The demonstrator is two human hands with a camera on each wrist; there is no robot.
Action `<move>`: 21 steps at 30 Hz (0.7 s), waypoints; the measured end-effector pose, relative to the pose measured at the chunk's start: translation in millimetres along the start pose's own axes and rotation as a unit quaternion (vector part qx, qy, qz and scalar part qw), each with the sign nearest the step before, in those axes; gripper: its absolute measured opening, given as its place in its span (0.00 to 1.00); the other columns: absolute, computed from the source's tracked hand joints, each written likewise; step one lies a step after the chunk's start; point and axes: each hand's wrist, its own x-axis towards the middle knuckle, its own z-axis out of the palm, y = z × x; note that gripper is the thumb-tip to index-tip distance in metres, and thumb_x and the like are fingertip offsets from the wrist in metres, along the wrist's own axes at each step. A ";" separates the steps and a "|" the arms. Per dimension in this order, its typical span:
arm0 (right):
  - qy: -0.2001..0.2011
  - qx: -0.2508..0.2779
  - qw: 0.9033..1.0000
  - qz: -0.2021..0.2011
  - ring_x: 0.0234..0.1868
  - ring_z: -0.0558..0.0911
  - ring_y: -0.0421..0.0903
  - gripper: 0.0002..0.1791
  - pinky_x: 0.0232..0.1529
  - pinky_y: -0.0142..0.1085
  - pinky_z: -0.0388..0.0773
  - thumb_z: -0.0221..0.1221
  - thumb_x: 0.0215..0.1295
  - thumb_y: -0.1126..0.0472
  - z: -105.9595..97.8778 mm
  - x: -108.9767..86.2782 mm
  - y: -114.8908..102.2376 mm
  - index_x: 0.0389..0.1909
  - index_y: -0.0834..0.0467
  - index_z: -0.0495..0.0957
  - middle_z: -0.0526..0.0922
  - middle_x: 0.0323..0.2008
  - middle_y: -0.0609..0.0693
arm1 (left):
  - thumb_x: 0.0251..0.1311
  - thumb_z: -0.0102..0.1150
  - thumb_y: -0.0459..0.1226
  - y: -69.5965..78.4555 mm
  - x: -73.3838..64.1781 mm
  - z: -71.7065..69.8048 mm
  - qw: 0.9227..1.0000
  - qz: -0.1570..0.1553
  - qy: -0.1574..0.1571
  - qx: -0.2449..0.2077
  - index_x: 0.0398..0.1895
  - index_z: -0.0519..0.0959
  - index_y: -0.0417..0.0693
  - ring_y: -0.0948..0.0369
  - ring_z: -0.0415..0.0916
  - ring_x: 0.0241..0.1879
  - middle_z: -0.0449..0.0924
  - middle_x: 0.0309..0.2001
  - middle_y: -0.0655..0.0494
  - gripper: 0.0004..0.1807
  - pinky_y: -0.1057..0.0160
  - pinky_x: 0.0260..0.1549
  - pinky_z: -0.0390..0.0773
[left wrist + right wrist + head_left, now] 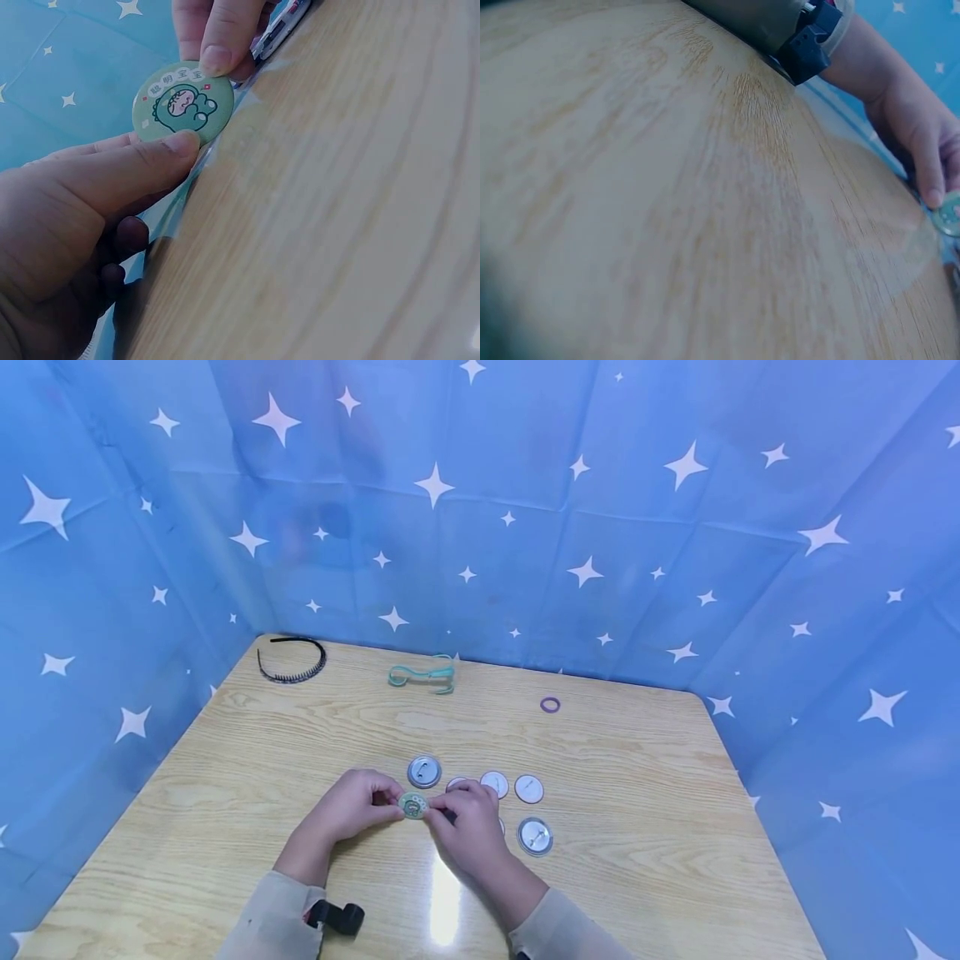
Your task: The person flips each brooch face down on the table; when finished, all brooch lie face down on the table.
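Observation:
A round green pin badge point(413, 805) with a cartoon dinosaur figure and lettering is held face up between both hands. My left hand point(358, 808) pinches its left edge, the thumb lying on the front in the left wrist view. At the opposite edge, my right hand point(471, 827) pinches the badge point(184, 103) between thumb and fingers. Just beyond the hands lies a silver-backed badge point(424, 772), pin side up. Several more badges lie face down around the right hand, among them a white-backed one point(528, 789) and a silver-backed one point(536, 837); some are partly hidden by that hand.
A black toothed headband point(294, 675) lies at the table's far left corner. Near the back edge are a teal looped object point(427, 674) and a purple ring-shaped band point(550, 704). A blue star-patterned cloth point(480, 527) hangs behind the wooden table point(645, 793).

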 end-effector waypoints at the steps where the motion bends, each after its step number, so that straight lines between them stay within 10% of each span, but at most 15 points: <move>1: 0.000 0.001 1.000 0.001 0.52 0.82 0.45 0.06 0.60 0.53 0.67 0.77 0.62 0.56 -0.1 0.1 -0.1 0.39 0.49 0.93 0.89 0.34 0.35 | 0.58 0.80 0.33 0.0 0.2 0.1 1.000 0.000 0.000 -0.001 0.33 0.89 0.56 0.65 0.78 0.33 0.84 0.32 0.66 0.08 0.63 0.37 0.79; 21: -0.003 0.001 1.000 -0.008 0.51 0.81 0.44 0.05 0.60 0.52 0.68 0.76 0.63 0.56 -1.6 -0.4 -0.8 0.38 0.49 0.92 0.90 0.36 0.35 | 0.58 0.79 0.32 2.5 -0.8 0.2 1.000 0.009 -0.001 0.005 0.33 0.89 0.57 0.65 0.77 0.34 0.83 0.32 0.66 0.09 0.63 0.37 0.79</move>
